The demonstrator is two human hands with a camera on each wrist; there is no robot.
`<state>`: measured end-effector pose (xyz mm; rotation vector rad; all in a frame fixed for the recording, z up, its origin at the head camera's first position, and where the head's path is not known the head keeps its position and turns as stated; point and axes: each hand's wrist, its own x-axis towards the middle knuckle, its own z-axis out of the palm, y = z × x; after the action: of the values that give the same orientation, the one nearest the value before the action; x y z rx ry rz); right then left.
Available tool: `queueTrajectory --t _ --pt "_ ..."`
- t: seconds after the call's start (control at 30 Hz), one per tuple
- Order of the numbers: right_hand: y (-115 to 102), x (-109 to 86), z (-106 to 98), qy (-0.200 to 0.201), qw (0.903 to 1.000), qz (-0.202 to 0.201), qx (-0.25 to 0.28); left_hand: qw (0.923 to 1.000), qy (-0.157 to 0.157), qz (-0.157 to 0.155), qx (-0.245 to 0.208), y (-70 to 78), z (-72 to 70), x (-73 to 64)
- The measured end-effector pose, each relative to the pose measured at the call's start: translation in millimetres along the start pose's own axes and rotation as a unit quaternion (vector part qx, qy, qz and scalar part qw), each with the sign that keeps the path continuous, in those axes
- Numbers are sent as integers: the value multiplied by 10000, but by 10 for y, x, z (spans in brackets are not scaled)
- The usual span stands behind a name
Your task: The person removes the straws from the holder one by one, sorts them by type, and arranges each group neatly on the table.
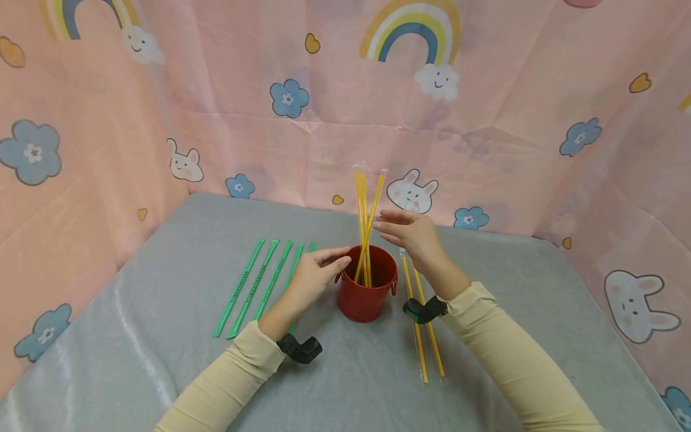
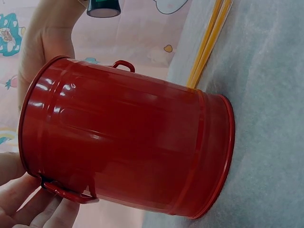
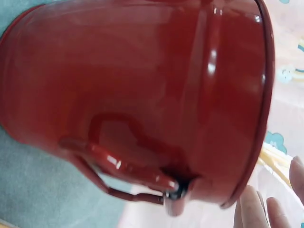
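A red metal bucket (image 1: 363, 303) with small side handles stands upright. Three yellow straws (image 1: 360, 198) in clear wrappers lean inside it, their tops well above the rim. My left hand (image 1: 313, 276) holds the bucket's left rim, thumb above the edge and fingers outside by the handle (image 2: 71, 194). On the other side, my right hand (image 1: 412, 237) is raised above the rim beside the straws, fingers extended and apart from the thumb. In the right wrist view, its fingers (image 3: 254, 209) appear near the rim, close to the straws.
Two wrapped yellow straws (image 1: 420, 342) lie on the grey cloth right of the bucket, under the right wrist. Several green wrapped straws (image 1: 258, 288) lie in a slanted row at left, partly behind the left hand. A pink printed curtain (image 1: 335, 138) encloses the table.
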<state>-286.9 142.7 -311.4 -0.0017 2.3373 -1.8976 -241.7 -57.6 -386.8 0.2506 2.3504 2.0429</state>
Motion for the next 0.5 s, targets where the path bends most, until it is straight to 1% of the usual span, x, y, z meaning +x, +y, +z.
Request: queueTrajectory --t 0.2,0.5 --pt "-3 4 67 109 9999 -66 -23 10000 -11 0 16 5 -2 -4" --pt "13 14 134 106 9998 -144 133 10000 18 4 52 22 1 -8"
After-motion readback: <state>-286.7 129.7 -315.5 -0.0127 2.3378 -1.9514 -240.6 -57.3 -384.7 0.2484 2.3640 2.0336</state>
